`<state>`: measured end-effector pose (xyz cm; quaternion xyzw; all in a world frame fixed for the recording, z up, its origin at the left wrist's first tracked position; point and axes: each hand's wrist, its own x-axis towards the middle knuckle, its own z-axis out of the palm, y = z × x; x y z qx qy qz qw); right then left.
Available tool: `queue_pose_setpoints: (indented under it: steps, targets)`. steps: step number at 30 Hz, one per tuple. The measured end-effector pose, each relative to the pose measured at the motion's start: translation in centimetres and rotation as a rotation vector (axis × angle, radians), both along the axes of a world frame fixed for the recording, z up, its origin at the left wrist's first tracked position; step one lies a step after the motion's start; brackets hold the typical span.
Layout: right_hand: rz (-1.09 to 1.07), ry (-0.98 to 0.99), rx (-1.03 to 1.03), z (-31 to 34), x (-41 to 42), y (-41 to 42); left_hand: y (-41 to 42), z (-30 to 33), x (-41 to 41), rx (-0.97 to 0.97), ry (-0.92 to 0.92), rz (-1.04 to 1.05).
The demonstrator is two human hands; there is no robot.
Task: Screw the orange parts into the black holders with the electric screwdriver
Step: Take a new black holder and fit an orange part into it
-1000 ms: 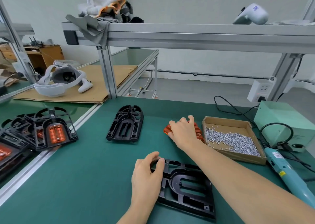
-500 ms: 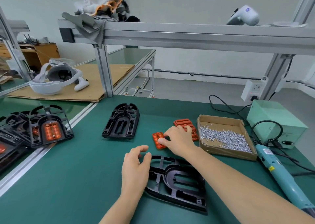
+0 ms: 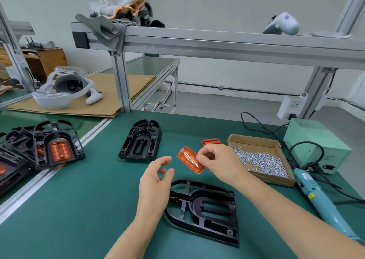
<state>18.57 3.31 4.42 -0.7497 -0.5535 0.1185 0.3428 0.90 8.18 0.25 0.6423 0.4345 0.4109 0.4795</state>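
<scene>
The orange part (image 3: 190, 159) was up off the green mat (image 3: 79, 209), pinched at its right end between the thumb and fingertips of the right hand (image 3: 219, 163), tilted so that its long side ran down toward the right. Just below it lay the near black holder (image 3: 205, 209), flat on the mat and with nothing seated in it. The left hand (image 3: 155, 181) hovered at that holder's left edge, fingers loosely spread and curled, gripping nothing; whether it touched the holder could not be told.

Behind the right hand, more orange parts (image 3: 210, 141) lay stacked on the mat, beside a shallow cardboard box (image 3: 254, 140) of small silver screws (image 3: 260, 161). A second black holder (image 3: 141, 141) lay farther back to the left, also with no orange piece in it. At the left edge, a pile of finished holders (image 3: 49, 146) showed orange pieces already fitted.

The teal electric screwdriver (image 3: 320, 199) lay along the mat's right side, untouched, carrying a white label and a small yellow sticker, both too blurred to read. Its cable ran to a pale green power box (image 3: 316, 140). A white controller (image 3: 282, 25) on the upper rail bore a small blue mark that could not be made out. A white headset (image 3: 59, 93) sat on cardboard at the far left.
</scene>
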Motion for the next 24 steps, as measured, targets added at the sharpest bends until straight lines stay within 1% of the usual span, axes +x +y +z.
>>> queue_pose_setpoints:
  steps: [2,5,7,9,11,13,16,18,21,24]
  targets:
    - [-0.019,0.050,0.048,0.8,-0.3,-1.7,-0.8,0.9,0.3,-0.006,-0.075,-0.065]
    - [-0.070,0.110,0.099,1.6,-1.0,-3.9,-2.4,2.1,1.0,-0.047,-0.203,-0.217]
    - [-0.101,0.201,0.129,2.0,-1.5,-5.1,-3.3,2.7,1.7,-0.101,-0.270,-0.308]
    - [-0.111,0.332,0.117,2.2,-1.8,-6.3,-4.1,3.2,2.4,-0.148,-0.326,-0.361]
    - [-0.102,0.395,0.062,2.2,-1.8,-7.3,-4.3,3.6,2.9,-0.168,-0.339,-0.407]
    - [-0.095,0.393,0.030,2.3,-1.4,-8.1,-4.1,3.9,3.2,-0.132,-0.272,-0.451]
    - [-0.107,0.366,0.075,2.5,-0.4,-9.0,-3.3,4.1,3.4,-0.047,-0.079,-0.517]
    - [-0.078,0.310,0.083,2.5,0.1,-9.4,-3.0,4.3,3.5,-0.033,-0.010,-0.576]
    - [-0.025,0.229,0.049,2.2,0.4,-9.9,-2.8,4.4,3.3,-0.030,0.046,-0.655]
    - [-0.012,0.211,0.018,1.9,0.6,-10.2,-2.7,4.2,3.3,-0.061,0.044,-0.698]
